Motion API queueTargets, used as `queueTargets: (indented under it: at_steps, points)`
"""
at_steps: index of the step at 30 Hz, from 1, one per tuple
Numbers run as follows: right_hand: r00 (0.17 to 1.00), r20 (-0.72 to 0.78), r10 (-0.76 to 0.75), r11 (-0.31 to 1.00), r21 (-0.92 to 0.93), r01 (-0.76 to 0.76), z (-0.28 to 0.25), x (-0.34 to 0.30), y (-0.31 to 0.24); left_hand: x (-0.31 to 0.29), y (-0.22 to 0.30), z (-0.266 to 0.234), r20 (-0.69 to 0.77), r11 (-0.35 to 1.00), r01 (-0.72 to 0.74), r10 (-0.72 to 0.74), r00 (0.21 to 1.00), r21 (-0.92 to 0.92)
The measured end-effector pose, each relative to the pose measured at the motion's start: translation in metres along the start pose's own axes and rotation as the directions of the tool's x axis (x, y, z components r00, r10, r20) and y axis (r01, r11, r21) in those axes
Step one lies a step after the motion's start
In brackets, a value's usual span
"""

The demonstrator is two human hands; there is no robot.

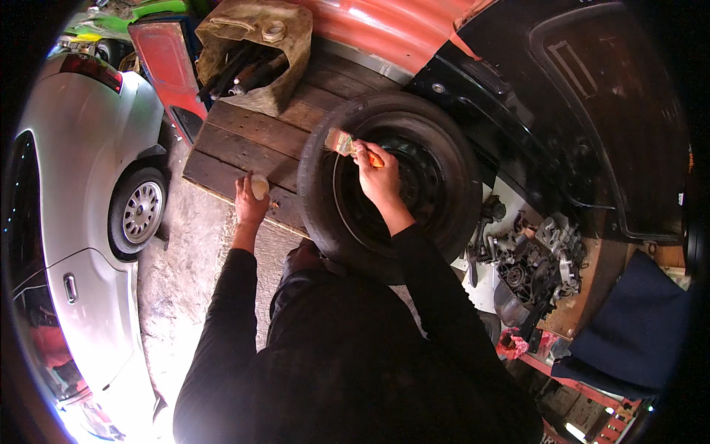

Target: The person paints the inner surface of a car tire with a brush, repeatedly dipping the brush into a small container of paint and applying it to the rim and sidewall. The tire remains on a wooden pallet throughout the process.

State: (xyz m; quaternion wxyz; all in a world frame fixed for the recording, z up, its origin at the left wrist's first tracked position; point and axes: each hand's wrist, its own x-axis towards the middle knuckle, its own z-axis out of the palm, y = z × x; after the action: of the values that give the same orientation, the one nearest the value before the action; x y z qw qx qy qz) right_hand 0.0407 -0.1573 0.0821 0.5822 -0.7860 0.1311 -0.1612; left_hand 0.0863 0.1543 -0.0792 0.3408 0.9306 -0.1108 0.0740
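In front of me a black tyre on a dark steel rim (460,174) lies on a wooden plank bench (240,148). My right hand (379,177) is closed round the orange handle of a paintbrush (341,141). Its bristles are over the left part of the tyre's sidewall; whether they touch the rubber I cannot tell. My left hand (250,201) grips a small pale cup (259,186) just above the bench's front edge, left of the tyre. What the cup contains is not clear.
A worn, cut-open container (296,29) with dark bottles stands at the bench's back left. On the left is a silver car (96,155). To the right are greasy engine parts (540,259), a black car panel (629,111) and a dark blue cloth (629,325).
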Motion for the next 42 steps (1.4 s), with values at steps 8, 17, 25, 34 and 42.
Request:
queueTargets:
  at_steps: [8, 17, 25, 34, 42]
  points:
    - [1.000, -0.009, -0.006, 1.000, 0.029, 0.006, -0.004, -0.002, -0.001, 0.011, -0.005, 0.003, -0.056, 0.999, -0.016, 0.018, 0.998, 0.036]
    - [0.977, 0.197, 0.081, 0.997, -0.001, -0.082, -0.012, -0.007, -0.022, 0.008, -0.011, -0.002, -0.015, 0.997, 0.040, -0.039, 0.999, 0.070]
    - [0.902, 0.391, 0.184, 0.983, -0.047, -0.180, -0.018, -0.026, -0.015, -0.040, 0.063, -0.024, -0.142, 0.988, -0.003, -0.019, 0.990, -0.156]
    - [0.967, 0.151, -0.204, 0.913, -0.327, 0.243, 0.002, -0.018, -0.031, -0.106, 0.128, 0.089, 0.115, 0.664, 0.403, -0.434, 0.894, -0.630]
    - [0.780, 0.605, -0.160, 0.969, -0.056, 0.242, -0.016, -0.007, -0.031, -0.104, 0.136, 0.078, 0.044, 0.704, 0.360, -0.425, 0.904, -0.611]
